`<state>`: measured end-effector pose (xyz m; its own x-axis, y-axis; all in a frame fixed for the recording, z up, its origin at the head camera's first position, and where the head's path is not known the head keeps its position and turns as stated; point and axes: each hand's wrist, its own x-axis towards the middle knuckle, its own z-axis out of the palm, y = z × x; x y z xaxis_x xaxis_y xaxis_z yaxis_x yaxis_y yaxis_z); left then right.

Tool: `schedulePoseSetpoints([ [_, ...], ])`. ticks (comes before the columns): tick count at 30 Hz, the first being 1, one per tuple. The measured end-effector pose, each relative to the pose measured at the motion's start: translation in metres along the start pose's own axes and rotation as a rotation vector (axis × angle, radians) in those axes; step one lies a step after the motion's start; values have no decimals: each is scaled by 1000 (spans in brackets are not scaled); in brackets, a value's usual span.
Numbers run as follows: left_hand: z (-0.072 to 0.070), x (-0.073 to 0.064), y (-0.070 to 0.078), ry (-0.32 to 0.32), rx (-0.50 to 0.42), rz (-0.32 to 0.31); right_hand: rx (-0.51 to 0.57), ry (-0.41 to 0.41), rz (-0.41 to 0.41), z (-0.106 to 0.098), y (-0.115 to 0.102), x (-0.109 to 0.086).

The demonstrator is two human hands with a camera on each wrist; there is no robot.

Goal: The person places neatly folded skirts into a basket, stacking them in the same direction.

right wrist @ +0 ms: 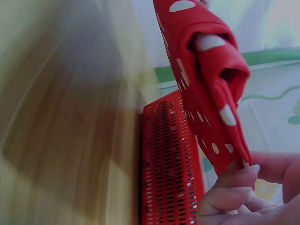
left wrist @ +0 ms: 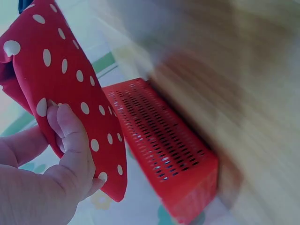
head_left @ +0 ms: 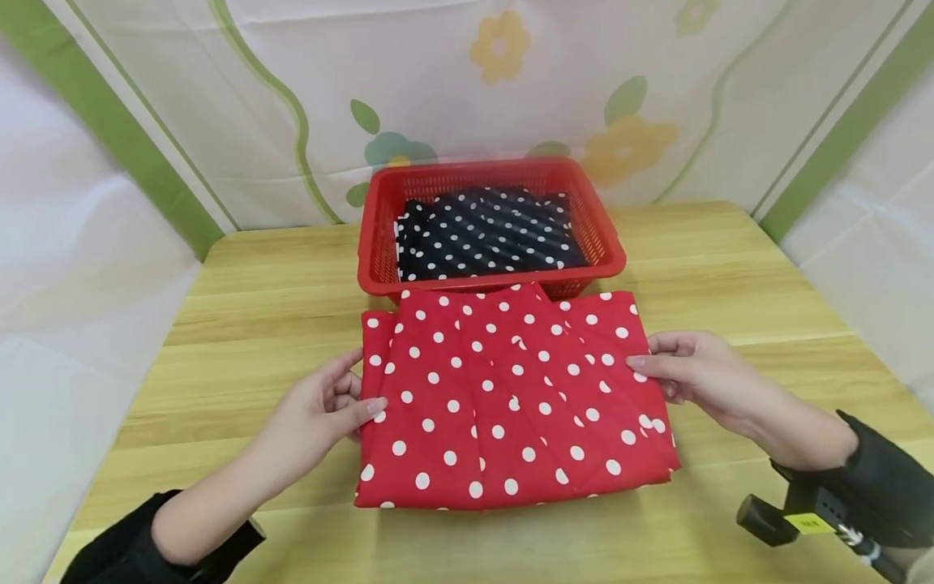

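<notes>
A folded red cloth with white polka dots (head_left: pixel 503 397) is held up in front of the basket, above the table. My left hand (head_left: pixel 324 410) pinches its left edge, thumb on the near face and fingers behind. On the opposite side my right hand (head_left: pixel 704 377) pinches the right edge the same way. Layered folds of the red cloth (right wrist: pixel 211 79) show at its side in the right wrist view. Behind it stands a red plastic basket (head_left: pixel 368 243) with perforated walls. Inside the basket lies a black cloth with white dots (head_left: pixel 489 231).
The wooden table (head_left: pixel 277 308) extends to both sides of the basket. White fabric with printed flowers (head_left: pixel 503 49) hangs at the back and sides, close behind the basket. A dark device (head_left: pixel 773 519) is strapped at the right wrist.
</notes>
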<state>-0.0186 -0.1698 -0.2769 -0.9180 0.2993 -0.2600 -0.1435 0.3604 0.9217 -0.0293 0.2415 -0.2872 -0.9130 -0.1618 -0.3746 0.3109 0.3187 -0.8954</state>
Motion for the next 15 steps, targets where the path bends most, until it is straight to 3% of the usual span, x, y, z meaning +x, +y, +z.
schedulePoseSetpoints([
  [15, -5, 5, -5, 5, 3, 61, 46, 3, -119, -5, 10, 6],
])
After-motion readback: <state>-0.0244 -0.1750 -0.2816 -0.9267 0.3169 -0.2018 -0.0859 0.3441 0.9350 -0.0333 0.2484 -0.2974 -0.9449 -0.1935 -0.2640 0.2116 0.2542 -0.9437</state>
